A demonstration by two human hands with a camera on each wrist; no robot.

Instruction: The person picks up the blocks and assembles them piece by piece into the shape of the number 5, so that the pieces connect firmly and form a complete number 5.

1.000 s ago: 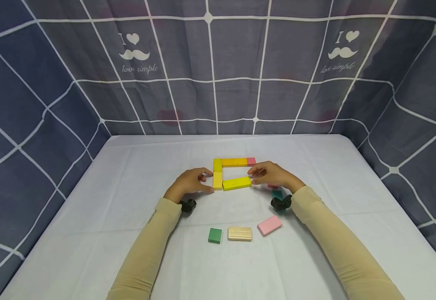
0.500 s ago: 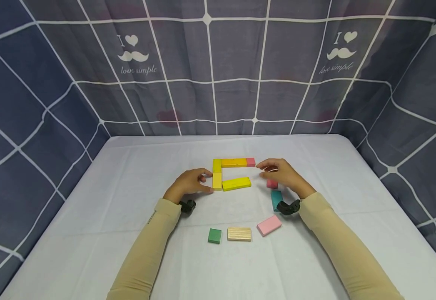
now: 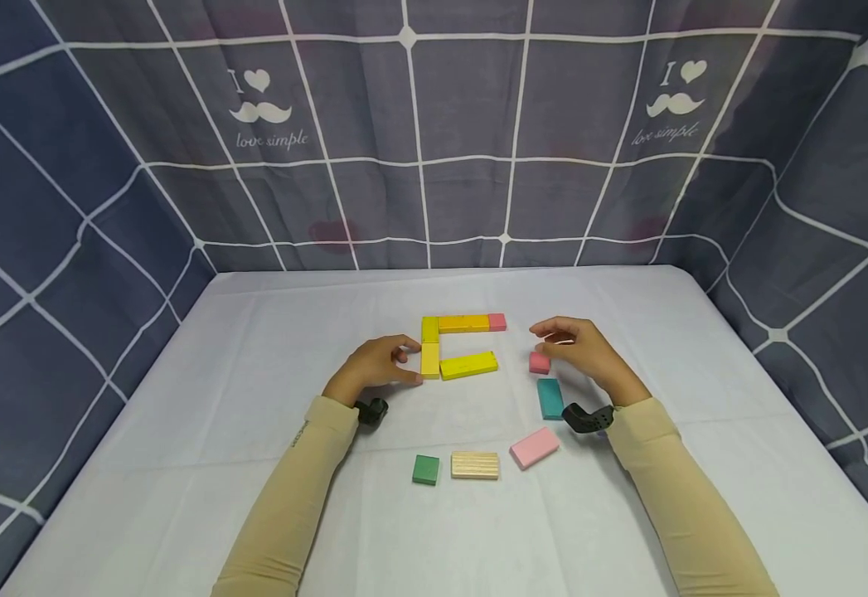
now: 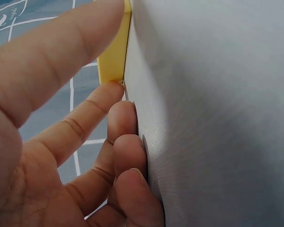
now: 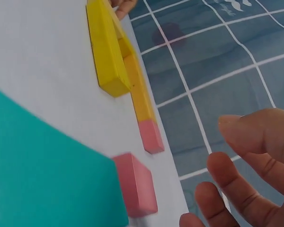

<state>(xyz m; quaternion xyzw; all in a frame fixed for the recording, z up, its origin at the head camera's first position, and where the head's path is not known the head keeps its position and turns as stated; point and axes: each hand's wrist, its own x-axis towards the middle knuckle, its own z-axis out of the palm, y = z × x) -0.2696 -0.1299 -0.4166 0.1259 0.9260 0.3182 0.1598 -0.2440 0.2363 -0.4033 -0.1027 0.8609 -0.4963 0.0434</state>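
Observation:
At the left side of a frame of blocks, my left hand rests its thumb and index fingertip against a yellow block. The left wrist view shows that index fingertip right at the corner of the yellow block, while the other fingers lie curled along the cloth. My right hand hovers with relaxed fingers beside a small pink block and holds nothing. A bright yellow block lies slightly slanted as the frame's near side. An orange-yellow block with a pink block at its end forms the far side.
Below my right hand lies a teal block. Nearer the front are a light pink block, a ridged wooden block and a green square block. Grey checked cloth walls the white table.
My right hand has let go of the bright yellow block and moved right, over to the small pink block. The left hand has stayed at the yellow block.

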